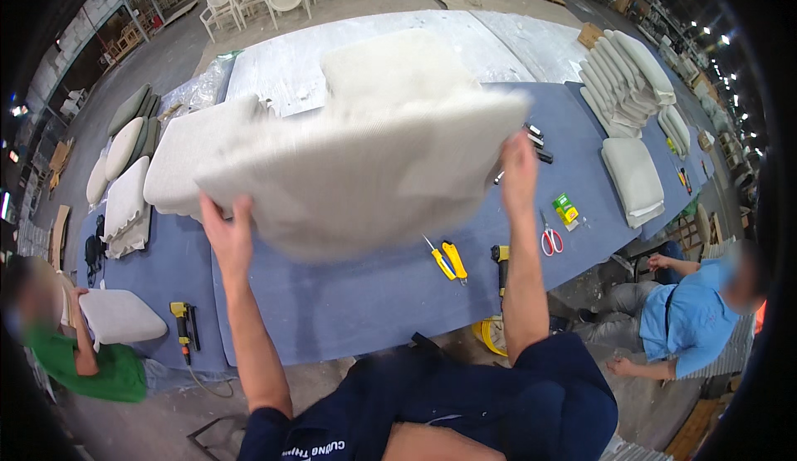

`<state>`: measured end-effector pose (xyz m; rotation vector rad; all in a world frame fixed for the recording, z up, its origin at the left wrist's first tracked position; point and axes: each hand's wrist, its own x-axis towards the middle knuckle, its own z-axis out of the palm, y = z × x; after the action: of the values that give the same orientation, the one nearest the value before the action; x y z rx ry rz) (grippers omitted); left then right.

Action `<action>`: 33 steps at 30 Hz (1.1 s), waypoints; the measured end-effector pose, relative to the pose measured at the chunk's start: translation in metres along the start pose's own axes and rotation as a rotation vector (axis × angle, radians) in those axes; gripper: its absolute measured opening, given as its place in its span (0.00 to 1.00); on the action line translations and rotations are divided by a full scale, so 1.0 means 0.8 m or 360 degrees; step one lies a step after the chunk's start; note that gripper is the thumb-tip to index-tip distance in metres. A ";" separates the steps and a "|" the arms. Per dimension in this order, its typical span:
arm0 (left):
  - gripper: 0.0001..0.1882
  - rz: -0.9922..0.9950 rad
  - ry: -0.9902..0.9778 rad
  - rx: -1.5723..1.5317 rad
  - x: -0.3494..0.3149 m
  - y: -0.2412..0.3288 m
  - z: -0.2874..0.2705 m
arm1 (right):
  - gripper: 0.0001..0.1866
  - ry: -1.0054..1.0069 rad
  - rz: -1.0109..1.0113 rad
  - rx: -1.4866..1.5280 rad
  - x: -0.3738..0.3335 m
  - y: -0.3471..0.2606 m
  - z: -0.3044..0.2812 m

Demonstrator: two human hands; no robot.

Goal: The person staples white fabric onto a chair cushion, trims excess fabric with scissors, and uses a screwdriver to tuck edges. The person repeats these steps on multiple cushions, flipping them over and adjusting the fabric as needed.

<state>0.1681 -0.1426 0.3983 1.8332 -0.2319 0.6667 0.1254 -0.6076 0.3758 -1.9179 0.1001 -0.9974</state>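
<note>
A light beige upholstered seat cushion (357, 179) is raised and tilted above the blue-covered table, blurred by motion. My left hand (226, 232) grips its near left corner, thumb and fingers apart around the edge. At the right edge, my right hand (520, 166) holds it with the fingers partly hidden. Beyond it another beige cushion (390, 66) shows on the table, partly covered. A further pale cushion (195, 154) lies just left of the one I hold. Below lie a yellow-handled screwdriver (440, 260) and a yellow-handled cutting tool (454, 260).
Red-handled scissors (550, 238), a small green-yellow box (565, 211) and a staple gun (501, 266) are on the right. Another staple gun (181, 326) lies left. Cushion stacks (623, 79) stand far right. Co-workers sit at left (91, 345) and right (689, 311).
</note>
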 end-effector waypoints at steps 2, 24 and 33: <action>0.34 0.0367 0.0073 -0.0112 0.085 0.044 0.013 | 0.23 0.0117 0.0088 0.0317 0.088 -0.055 -0.008; 0.15 -0.1154 -0.0648 0.0255 -0.615 -0.231 -0.185 | 0.14 -0.0614 0.2356 -0.0540 -0.708 0.211 -0.209; 0.16 0.0356 -0.0701 0.0703 -0.030 -0.209 -0.044 | 0.15 -0.1309 0.2622 -0.0181 -0.570 0.320 -0.111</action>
<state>0.2145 -0.0537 0.2581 2.3960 -0.6275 0.4804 -0.1568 -0.6089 -0.0733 -1.4470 1.0296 0.8724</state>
